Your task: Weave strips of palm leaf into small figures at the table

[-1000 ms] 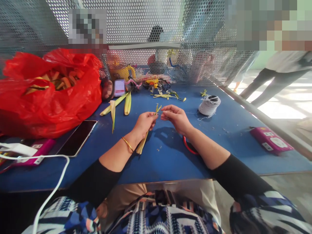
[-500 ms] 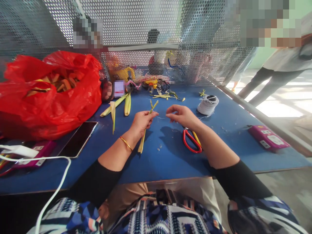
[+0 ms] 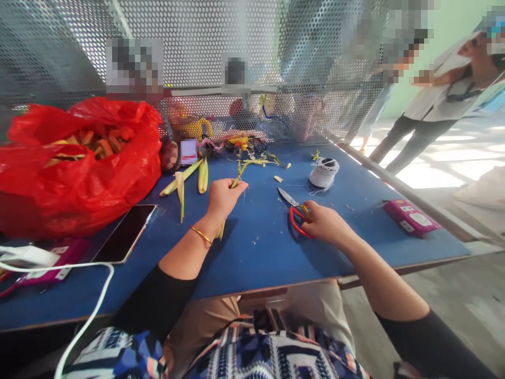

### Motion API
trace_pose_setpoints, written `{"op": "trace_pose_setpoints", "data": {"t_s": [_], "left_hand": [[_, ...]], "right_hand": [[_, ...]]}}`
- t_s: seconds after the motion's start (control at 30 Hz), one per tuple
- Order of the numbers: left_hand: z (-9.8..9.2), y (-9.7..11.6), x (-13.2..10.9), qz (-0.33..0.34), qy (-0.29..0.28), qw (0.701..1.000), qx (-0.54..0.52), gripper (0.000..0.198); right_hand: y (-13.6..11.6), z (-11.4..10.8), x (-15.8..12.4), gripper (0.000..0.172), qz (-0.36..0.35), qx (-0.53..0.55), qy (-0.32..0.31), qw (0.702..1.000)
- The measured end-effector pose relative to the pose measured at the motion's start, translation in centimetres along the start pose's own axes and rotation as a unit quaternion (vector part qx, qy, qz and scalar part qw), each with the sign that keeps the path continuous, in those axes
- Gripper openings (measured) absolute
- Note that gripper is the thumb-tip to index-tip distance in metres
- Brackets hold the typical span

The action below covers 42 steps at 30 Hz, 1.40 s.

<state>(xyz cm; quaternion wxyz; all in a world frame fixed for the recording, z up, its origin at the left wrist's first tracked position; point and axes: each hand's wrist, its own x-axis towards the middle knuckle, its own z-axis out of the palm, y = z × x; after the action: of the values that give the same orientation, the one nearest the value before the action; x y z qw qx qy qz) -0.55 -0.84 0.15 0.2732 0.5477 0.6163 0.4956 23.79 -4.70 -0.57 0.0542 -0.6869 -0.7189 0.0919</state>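
Note:
Closed around a bundle of pale green corn husk strips [image 3: 239,173] is my left hand [image 3: 224,200]; the forked top sticks up above the fingers and the tail hangs below. A short bit of thread dangles beside the fingertips. My right hand [image 3: 324,220] grips the red-and-yellow handles of a pair of scissors [image 3: 288,196], whose blades point to the far left, towards the bundle. Behind the scissors stands a spool of white string [image 3: 323,175]. Loose husk pieces [image 3: 202,176] lie beyond my left hand.
A red plastic bag [image 3: 136,173] of orange-brown pieces fills the left, with a phone [image 3: 125,234] before it. A white cable [image 3: 103,295] crosses the near left corner. A purple box [image 3: 411,217] sits at the right edge. A perforated metal screen [image 3: 205,47] closes the back.
My right hand has moved down from near the bundle and taken hold of the scissors, turning their blades into view. My left hand still holds the bundle, and the view has shifted slightly.

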Motion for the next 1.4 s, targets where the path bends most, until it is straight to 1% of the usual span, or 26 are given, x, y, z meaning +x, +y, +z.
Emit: {"op": "trace_pose_setpoints", "data": {"t_s": [0.03, 0.07, 0.1, 0.13, 0.17, 0.23, 0.3, 0.33, 0.37, 0.4, 0.43, 0.5, 0.53, 0.6, 0.77, 1.03, 1.2, 1.27, 1.3, 1.33, 1.37, 1.4], "left_hand": [[-0.1, 0.0, 0.0, 0.0, 0.004, 1.0, 0.0, 0.016], [-0.1, 0.0, 0.1, 0.002, 0.008, 1.0, 0.0, 0.016], [-0.2, 0.1, 0.2, 0.006, 0.013, 1.0, 0.001, 0.016], [-0.2, 0.1, 0.2, 0.011, 0.017, 1.0, 0.005, 0.016], [-0.2, 0.1, 0.3, 0.016, 0.02, 1.0, 0.01, 0.016], [-0.2, 0.2, 0.2, 0.022, 0.022, 0.999, 0.026, 0.017], [-0.2, 0.2, 0.1, 0.024, 0.024, 0.999, 0.041, 0.018], [-0.2, 0.2, 0.1, 0.026, 0.025, 0.998, 0.045, 0.018], [-0.2, 0.3, 0.0, 0.029, 0.026, 0.998, 0.048, 0.018], [-0.2, 0.3, -0.1, 0.032, 0.029, 0.998, 0.051, 0.018], [-0.2, 0.3, -0.1, 0.036, 0.031, 0.997, 0.055, 0.019], [-0.2, 0.4, -0.2, 0.042, 0.038, 0.996, 0.065, 0.024], [-0.3, 0.5, -0.3, 0.044, 0.042, 0.996, 0.07, 0.026], [-0.4, 0.7, -0.3, 0.047, 0.047, 0.995, 0.073, 0.029], [-0.5, 0.9, -0.3, 0.056, 0.046, 0.994, 0.079, 0.028], [-0.3, 0.9, -0.4, 0.056, 0.035, 0.993, 0.093, 0.022], [-0.1, 0.7, -0.4, 0.064, 0.031, 0.992, 0.109, 0.026], [-0.1, 0.4, -0.2, 0.062, 0.024, 0.992, 0.106, 0.024], [0.0, 0.2, -0.1, 0.058, 0.022, 0.993, 0.098, 0.022], [0.0, 0.1, 0.0, 0.051, 0.021, 0.995, 0.086, 0.019], [-0.1, 0.1, 0.1, 0.041, 0.02, 0.997, 0.07, 0.016], [-0.2, 0.1, 0.2, 0.027, 0.019, 0.998, 0.05, 0.014]], "right_hand": [[0.2, 0.0, 0.0, 0.045, 0.01, 0.084, 0.009, 0.996], [0.3, 0.0, -0.2, 0.047, 0.012, 0.185, 0.011, 0.983], [0.3, 0.0, -0.6, 0.049, 0.007, 0.295, 0.0, 0.955], [0.2, 0.0, -1.0, 0.051, -0.007, 0.407, -0.021, 0.913], [-0.1, 0.1, -1.6, 0.053, -0.028, 0.512, -0.053, 0.857], [-1.2, 0.3, -2.8, 0.055, -0.062, 0.662, -0.125, 0.736], [-2.6, 0.4, -3.6, 0.051, -0.073, 0.75, -0.195, 0.628], [-3.3, 0.4, -3.9, 0.05, -0.073, 0.773, -0.239, 0.583], [-3.9, 0.4, -4.0, 0.049, -0.072, 0.786, -0.284, 0.544], [-4.5, 0.4, -4.0, 0.05, -0.07, 0.793, -0.323, 0.512], [-4.9, 0.5, -3.9, 0.052, -0.067, 0.795, -0.354, 0.488], [-5.6, 0.5, -3.7, 0.052, -0.064, 0.799, -0.386, 0.457], [-5.8, 0.5, -3.6, 0.051, -0.064, 0.801, -0.391, 0.449], [-6.1, 0.6, -3.4, 0.049, -0.063, 0.801, -0.396, 0.445], [-6.6, 0.7, -3.3, 0.048, -0.047, 0.802, -0.384, 0.456], [-7.1, 0.5, -2.4, 0.049, -0.05, 0.805, -0.379, 0.453], [-7.4, 0.5, -2.1, 0.042, -0.055, 0.806, -0.361, 0.467], [-7.5, 0.5, -2.1, 0.041, -0.058, 0.8, -0.353, 0.482], [-7.5, 0.5, -2.2, 0.042, -0.06, 0.794, -0.348, 0.495], [-7.4, 0.5, -2.2, 0.043, -0.062, 0.784, -0.336, 0.518], [-7.2, 0.5, -2.2, 0.044, -0.064, 0.768, -0.315, 0.554], [-7.0, 0.4, -2.1, 0.044, -0.066, 0.739, -0.285, 0.606]]}}
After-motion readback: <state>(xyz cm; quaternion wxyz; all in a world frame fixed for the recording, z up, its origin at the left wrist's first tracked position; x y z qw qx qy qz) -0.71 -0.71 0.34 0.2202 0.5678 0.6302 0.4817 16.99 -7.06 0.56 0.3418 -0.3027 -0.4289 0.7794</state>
